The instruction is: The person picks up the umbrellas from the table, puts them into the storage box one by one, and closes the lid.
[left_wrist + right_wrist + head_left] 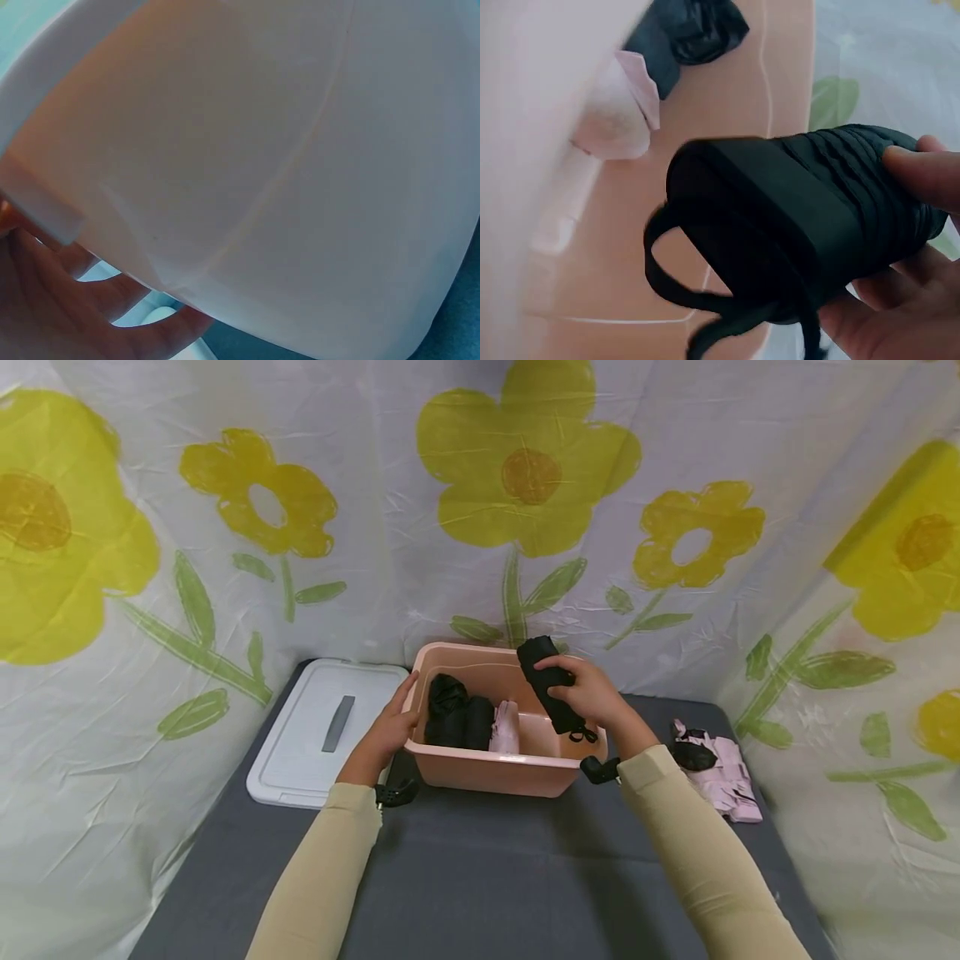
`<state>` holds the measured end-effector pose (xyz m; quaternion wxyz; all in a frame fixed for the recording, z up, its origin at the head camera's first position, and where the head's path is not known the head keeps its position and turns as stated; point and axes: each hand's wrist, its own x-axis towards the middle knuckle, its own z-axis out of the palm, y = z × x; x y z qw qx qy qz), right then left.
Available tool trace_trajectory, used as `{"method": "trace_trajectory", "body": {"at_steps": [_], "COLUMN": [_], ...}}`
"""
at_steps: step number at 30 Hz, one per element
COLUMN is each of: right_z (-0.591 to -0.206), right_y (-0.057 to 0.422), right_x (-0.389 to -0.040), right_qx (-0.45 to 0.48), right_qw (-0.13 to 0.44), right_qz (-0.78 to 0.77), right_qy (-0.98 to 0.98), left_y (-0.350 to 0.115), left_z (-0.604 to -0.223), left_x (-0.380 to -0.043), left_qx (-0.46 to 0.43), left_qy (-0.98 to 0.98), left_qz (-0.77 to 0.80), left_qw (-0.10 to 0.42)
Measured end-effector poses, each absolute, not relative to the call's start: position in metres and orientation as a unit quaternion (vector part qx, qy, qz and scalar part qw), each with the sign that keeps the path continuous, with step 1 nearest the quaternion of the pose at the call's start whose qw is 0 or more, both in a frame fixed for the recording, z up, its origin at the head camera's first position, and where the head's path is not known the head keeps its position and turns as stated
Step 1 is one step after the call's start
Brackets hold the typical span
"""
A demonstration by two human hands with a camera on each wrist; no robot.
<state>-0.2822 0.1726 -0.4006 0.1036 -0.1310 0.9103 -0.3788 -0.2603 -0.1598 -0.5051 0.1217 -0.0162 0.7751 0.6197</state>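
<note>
A black folded umbrella [551,685] with a wrist loop hangs tilted over the right half of a pink plastic bin [487,772]. My right hand [592,693] grips it around its upper part, thumb on one side and fingers on the other. In the right wrist view the umbrella's looped end [742,232] points down into the bin. My left hand [390,727] holds the bin's left edge; its fingers [124,300] lie along the side wall in the left wrist view. Inside the bin's left half stand black bundles [457,718] and a pale pink folded one [506,727].
A white lid [300,752] with a grey handle lies left of the bin. At the right edge of the dark table [487,877] rests a pink folded item [727,777] with a black part. A flower-printed curtain [360,568] rises behind.
</note>
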Motion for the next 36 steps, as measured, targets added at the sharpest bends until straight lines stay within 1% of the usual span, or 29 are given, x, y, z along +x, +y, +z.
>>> {"method": "trace_trajectory", "body": {"at_steps": [5,14,23,29,36], "right_z": [-0.4,-0.398,-0.395,-0.401,-0.415], "right_y": [0.168,0.162,0.151,0.146,0.142], "right_x": [-0.29,-0.306,-0.317,-0.326,-0.332], "right_qx": [-0.134,-0.161,-0.177,-0.17,-0.162], "right_qw": [0.098,0.122,0.182,0.214,0.229], "right_qz": [-0.343,-0.278,-0.213,-0.162,-0.107], "right_qy": [0.924,0.939,0.944,0.948,0.954], "left_y": [-0.159,-0.157,-0.157,-0.159,-0.159], "left_z": [-0.504,-0.499,-0.5,-0.5,-0.502], "left_x": [-0.261,-0.262,-0.264,-0.264,-0.256], "left_qx": [-0.013,-0.005,-0.011,-0.007,-0.021], "left_qy": [0.773,0.776,0.775,0.776,0.775], "left_qz": [0.623,0.621,0.622,0.621,0.62], "left_qw": [0.119,0.108,0.109,0.104,0.119]}}
